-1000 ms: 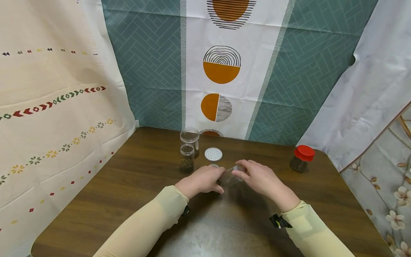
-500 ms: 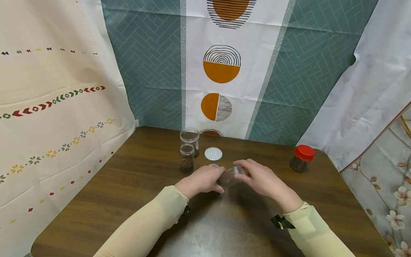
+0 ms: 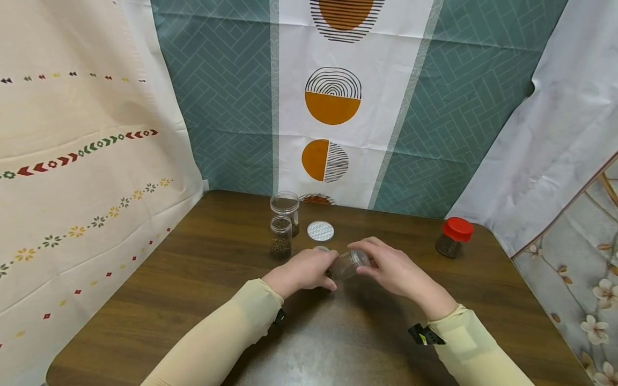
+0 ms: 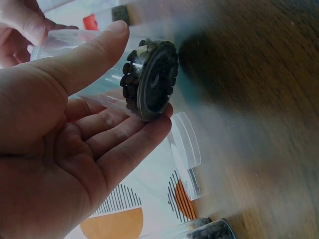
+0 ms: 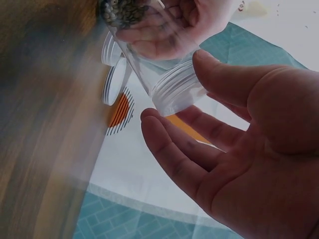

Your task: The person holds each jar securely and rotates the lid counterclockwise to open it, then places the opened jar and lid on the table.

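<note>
A clear jar (image 3: 344, 268) lies tilted between the hands, dark beans in its base end and a ridged, threaded end toward the right. My left hand (image 3: 309, 268) grips it near the base; in the left wrist view its thumb lies over the side and fingers support it from below. My right hand (image 3: 386, 265) is at the threaded end. In the right wrist view, that end (image 5: 174, 89) has the thumb tip right at its edge, while the other fingers are spread loosely beside it.
A small bean-filled jar (image 3: 281, 244) stands left, before a taller wide-rimmed jar (image 3: 285, 203). A patterned round lid (image 3: 321, 231) lies behind the hands, with another lid (image 3: 322, 249) partly hidden by the left hand. A red-topped jar (image 3: 457, 230) stands far right on the wooden table (image 3: 193, 289).
My right hand has shifted slightly and its fingers have loosened, showing more of the jar's threaded end. My left hand stays in place.
</note>
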